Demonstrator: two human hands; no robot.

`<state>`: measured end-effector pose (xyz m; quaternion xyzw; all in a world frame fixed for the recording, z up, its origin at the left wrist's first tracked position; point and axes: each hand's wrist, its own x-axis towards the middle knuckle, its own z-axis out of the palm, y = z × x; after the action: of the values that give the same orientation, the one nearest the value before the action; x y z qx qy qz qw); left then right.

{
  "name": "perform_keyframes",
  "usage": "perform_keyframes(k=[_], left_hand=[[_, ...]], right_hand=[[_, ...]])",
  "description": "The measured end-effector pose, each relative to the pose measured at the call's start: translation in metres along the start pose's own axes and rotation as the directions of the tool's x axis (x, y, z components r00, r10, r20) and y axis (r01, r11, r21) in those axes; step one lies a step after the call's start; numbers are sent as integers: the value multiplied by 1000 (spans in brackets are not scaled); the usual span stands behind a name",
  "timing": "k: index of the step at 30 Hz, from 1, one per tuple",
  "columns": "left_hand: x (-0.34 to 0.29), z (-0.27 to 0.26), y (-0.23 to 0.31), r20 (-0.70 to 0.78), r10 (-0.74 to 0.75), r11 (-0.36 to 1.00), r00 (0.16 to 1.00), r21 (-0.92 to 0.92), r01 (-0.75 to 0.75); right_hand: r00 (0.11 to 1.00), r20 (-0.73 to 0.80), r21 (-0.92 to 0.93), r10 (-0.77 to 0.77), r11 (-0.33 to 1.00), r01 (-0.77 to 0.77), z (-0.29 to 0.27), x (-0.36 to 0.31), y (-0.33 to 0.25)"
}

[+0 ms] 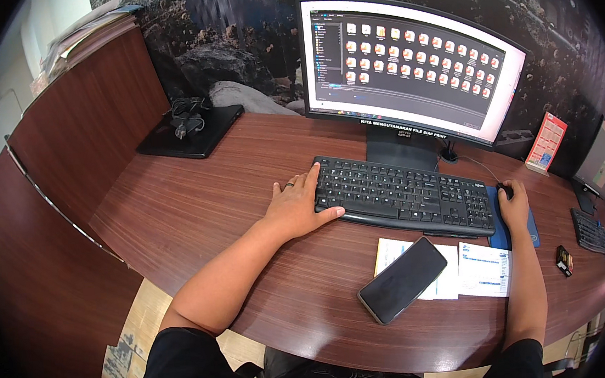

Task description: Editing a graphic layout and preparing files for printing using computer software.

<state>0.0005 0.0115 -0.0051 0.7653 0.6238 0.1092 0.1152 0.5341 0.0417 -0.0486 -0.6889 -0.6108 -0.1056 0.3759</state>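
Observation:
My left hand (pixel 295 207) rests at the left end of a black keyboard (pixel 402 194), fingers spread, with the thumb along its front edge and a dark ring on one finger. My right hand (pixel 514 206) is wrapped over a black computer mouse (pixel 505 191) on a blue mouse pad (pixel 498 237). Behind the keyboard stands a monitor (pixel 406 67) lit with a dark window full of file icons. A dark-screened smartphone (pixel 403 280) lies between my forearms, partly on top of papers.
Printed papers (pixel 485 268) lie by my right forearm. At the back left sits a closed black laptop (pixel 202 136) with a coiled cable (pixel 188 118) on it. A red desk calendar (pixel 546 143), a small box (pixel 565 261) and a second keyboard (pixel 590 230) are to the right. Stacked papers (pixel 85 39) top the wooden partition.

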Motion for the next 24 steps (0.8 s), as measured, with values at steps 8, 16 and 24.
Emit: perform_keyframes(k=[8,16,24], left_hand=[[-1,1,1,-6,18,1000,1000,-8,-18],[1,4,-3,-20,18,1000,1000,16,-17],[0,3,-1,-8,12,1000,1000,5,-12]], right_hand=[[1000,5,-4,28,1000,-28,-4,0,0],[992,-34,-54,124,991,-126,-5,0,-11],[995,18,-80,96,992,-94,-6,-2,-10]])
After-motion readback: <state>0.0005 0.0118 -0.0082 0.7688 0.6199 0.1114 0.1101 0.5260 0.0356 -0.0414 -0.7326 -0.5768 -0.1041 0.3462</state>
